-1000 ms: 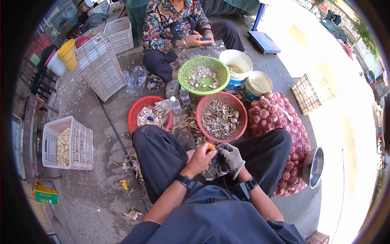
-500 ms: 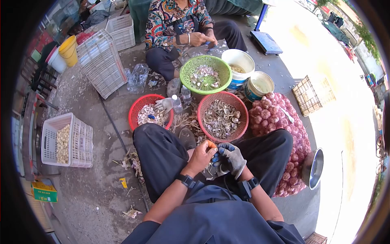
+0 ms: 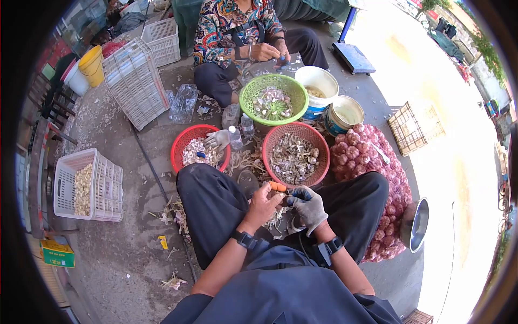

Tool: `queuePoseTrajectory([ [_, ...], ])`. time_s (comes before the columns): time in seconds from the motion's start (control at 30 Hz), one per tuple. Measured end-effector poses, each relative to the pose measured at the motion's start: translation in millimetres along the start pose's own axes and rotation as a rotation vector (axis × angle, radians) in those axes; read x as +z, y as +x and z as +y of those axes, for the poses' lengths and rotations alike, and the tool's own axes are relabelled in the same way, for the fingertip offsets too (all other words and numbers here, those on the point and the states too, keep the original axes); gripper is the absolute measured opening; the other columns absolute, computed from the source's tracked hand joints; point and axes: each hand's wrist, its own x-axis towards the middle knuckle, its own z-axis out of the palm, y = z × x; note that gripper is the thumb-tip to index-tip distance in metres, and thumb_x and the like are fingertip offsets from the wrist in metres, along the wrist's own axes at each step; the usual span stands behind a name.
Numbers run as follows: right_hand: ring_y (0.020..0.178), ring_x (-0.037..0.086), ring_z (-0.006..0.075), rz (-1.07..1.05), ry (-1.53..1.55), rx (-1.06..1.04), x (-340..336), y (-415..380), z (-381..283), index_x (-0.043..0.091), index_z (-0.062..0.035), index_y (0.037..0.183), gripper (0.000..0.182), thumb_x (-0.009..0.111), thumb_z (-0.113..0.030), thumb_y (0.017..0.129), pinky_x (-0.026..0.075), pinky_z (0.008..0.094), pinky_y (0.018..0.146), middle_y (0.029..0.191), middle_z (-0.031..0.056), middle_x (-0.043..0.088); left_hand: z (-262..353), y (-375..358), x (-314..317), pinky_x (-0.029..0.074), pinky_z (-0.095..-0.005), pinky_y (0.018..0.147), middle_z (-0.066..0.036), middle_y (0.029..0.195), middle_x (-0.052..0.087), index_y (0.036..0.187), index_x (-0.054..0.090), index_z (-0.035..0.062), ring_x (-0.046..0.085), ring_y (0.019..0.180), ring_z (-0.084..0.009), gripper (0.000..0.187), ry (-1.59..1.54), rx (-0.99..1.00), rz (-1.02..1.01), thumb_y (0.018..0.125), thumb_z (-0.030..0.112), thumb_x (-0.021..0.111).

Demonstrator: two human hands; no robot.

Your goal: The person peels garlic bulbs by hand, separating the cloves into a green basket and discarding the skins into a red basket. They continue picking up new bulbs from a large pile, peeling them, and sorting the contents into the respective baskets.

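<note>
My left hand (image 3: pixel 262 207) is bare, with an orange cover (image 3: pixel 278 186) over a finger. Its fingers are pinched close together. Right beside it, my right hand (image 3: pixel 309 208) wears a grey glove with dark blue fingertips, its fingers curled. Both hands meet between my knees, and I cannot tell what small thing is between them. Just beyond is a red-pink basket (image 3: pixel 266 162) of garlic pieces and dry skins. To its left a red basket (image 3: pixel 175 153) holds garlic cloves, with a grey glove (image 3: pixel 217 139) across its rim.
Opposite, a person (image 3: pixel 237 38) works with both hands behind a green basket (image 3: pixel 243 102). A net sack of garlic bulbs (image 3: pixel 372 156) and a metal bowl (image 3: pixel 415 224) are at right. Two buckets (image 3: pixel 345 116) stand behind. A white crate (image 3: pixel 108 189) holds peeled cloves at left.
My hands have drawn slightly apart, and the orange-covered finger now stretches out further. The person opposite has shifted both hands a little.
</note>
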Motion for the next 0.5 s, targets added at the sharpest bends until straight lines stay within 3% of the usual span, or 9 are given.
queuePoseTrajectory([
  [0.2,0.081,0.059,0.0047,0.028,0.040,0.049,2,-2,-4,0.069,0.0004,0.105,0.020,0.076,-0.001,0.086,0.052,0.0226,0.073,0.089,-0.0002,0.069,-7,1,-2,0.053,-0.0256,0.082,-0.006,0.100,0.068,0.111,0.062,-0.0040,0.063,0.090,-0.0077,0.018,0.269,0.086,-0.012,0.094,0.004,0.064],
  [0.43,0.080,0.062,0.0071,0.040,-0.055,-0.031,3,0,1,0.068,0.0018,0.102,0.019,0.076,0.002,0.085,0.054,0.0242,0.076,0.090,0.0001,0.070,1,-2,1,0.054,-0.0262,0.076,-0.005,0.093,0.070,0.104,0.065,-0.0043,0.064,0.082,-0.0084,0.016,0.254,0.065,0.028,0.091,0.005,0.066],
  [0.5,0.077,0.062,0.0072,0.059,-0.158,-0.047,6,1,5,0.069,-0.0004,0.100,0.020,0.079,-0.004,0.083,0.054,0.0266,0.073,0.086,0.0026,0.070,-10,1,1,0.054,-0.0261,0.072,-0.005,0.089,0.070,0.103,0.066,-0.0043,0.064,0.076,-0.0082,0.016,0.172,0.045,0.029,0.091,0.006,0.067],
])
